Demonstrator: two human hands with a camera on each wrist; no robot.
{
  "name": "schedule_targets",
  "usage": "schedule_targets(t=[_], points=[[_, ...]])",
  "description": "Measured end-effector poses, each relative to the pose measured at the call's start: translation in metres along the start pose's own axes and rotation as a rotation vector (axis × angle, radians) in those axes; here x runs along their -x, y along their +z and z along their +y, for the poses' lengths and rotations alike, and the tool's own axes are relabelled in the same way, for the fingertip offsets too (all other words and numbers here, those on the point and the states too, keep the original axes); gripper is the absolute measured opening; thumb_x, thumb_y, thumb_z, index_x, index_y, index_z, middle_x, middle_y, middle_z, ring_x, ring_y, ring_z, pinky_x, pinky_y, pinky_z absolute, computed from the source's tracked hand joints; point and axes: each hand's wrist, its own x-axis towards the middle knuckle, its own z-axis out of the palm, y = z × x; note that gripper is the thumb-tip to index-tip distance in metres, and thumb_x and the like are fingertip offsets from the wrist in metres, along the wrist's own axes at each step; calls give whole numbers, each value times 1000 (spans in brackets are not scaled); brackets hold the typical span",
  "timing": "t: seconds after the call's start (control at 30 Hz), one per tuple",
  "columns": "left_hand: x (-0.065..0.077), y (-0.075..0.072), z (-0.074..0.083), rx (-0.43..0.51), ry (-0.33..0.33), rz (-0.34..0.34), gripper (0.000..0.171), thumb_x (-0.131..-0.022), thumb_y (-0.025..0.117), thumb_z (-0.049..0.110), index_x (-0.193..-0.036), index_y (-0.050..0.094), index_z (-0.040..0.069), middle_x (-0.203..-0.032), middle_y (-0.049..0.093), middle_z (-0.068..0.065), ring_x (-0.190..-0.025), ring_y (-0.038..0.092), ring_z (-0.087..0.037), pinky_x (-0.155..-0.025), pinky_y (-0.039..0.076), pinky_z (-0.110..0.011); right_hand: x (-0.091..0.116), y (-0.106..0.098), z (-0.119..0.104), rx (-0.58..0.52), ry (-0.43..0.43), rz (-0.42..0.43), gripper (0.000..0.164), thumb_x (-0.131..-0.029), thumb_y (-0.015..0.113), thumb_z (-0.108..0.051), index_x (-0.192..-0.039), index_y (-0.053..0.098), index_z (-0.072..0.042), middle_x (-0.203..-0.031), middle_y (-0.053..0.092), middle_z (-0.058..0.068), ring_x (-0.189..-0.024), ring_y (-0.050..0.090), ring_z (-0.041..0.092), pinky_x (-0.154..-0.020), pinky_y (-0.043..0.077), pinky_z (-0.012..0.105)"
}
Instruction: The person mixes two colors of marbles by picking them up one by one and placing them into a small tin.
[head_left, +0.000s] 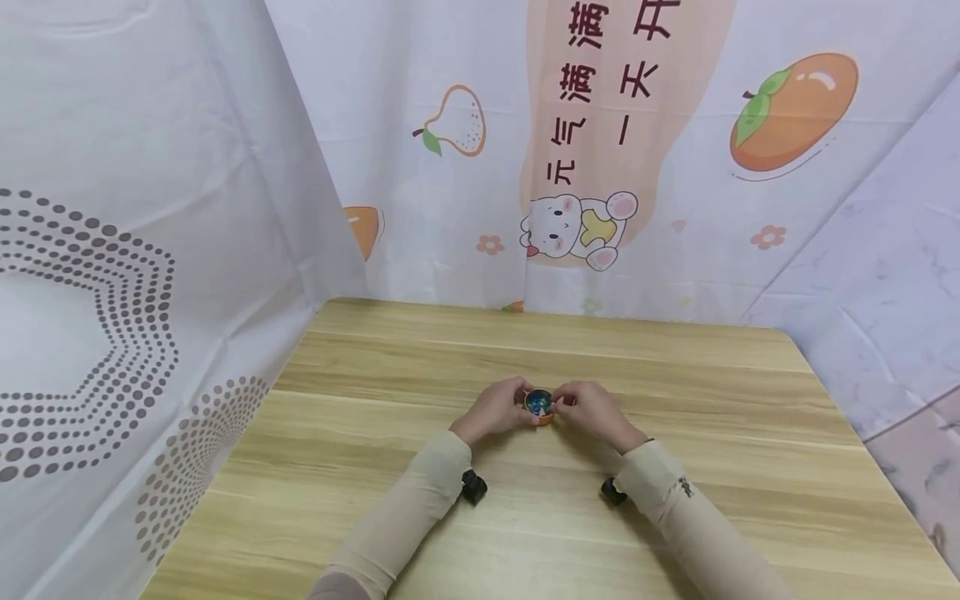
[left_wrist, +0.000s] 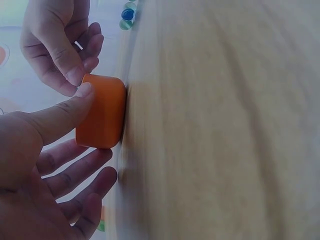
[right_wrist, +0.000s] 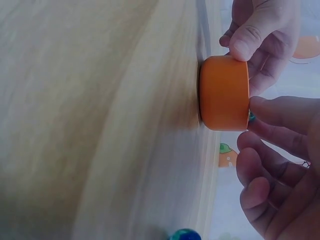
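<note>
A small round orange bowl [head_left: 546, 420] stands upright on the wooden table, with blue and green glass marbles [head_left: 537, 402] inside. My left hand [head_left: 495, 408] grips its left side, thumb at the near rim and fingers around the far side. At the right rim, my right hand [head_left: 592, 409] pinches a small green-blue marble [right_wrist: 252, 116] between thumb and forefinger, mostly hidden by them. More marbles [left_wrist: 127, 14] lie on the table on the right hand's side; the right wrist view catches one blue-green marble [right_wrist: 185, 234] at its lower edge.
The light wooden table [head_left: 540, 533] extends all around the bowl. Printed white cloth [head_left: 450, 208] hangs along its back edge, and a dotted cloth [head_left: 225, 167] hangs at the left. Black wrist cameras [head_left: 473, 487] sit under both sleeves.
</note>
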Motion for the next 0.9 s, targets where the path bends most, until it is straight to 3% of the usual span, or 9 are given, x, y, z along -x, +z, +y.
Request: schedule_targets(t=[0.27, 0.67, 0.9], points=[[0, 1, -1, 16, -2, 2, 45, -79, 82, 26, -118, 62, 13, -107, 68, -4, -99, 62, -18, -89, 49, -37, 4, -4, 3, -12, 35, 16, 14, -88, 68, -13, -99, 74, -6, -76, 65, 2, -68, 52, 12, -60, 43, 26], [0, 1, 1, 6, -1, 8, 48, -78, 83, 25, -119, 63, 11, -107, 68, -5, -99, 62, -19, -89, 49, -36, 13, -27, 14, -1, 59, 23, 21, -96, 62, -18, -102, 73, -3, -94, 72, 9, -80, 62, 17, -70, 51, 34], [1, 1, 2, 7, -14, 0, 49, -78, 82, 26, -120, 62, 12, -109, 67, -5, -102, 62, -20, -91, 49, -37, 18, -36, 21, 90, 64, -23, 20, -95, 62, -16, -98, 74, -1, -95, 72, 12, -81, 64, 19, -73, 53, 39]])
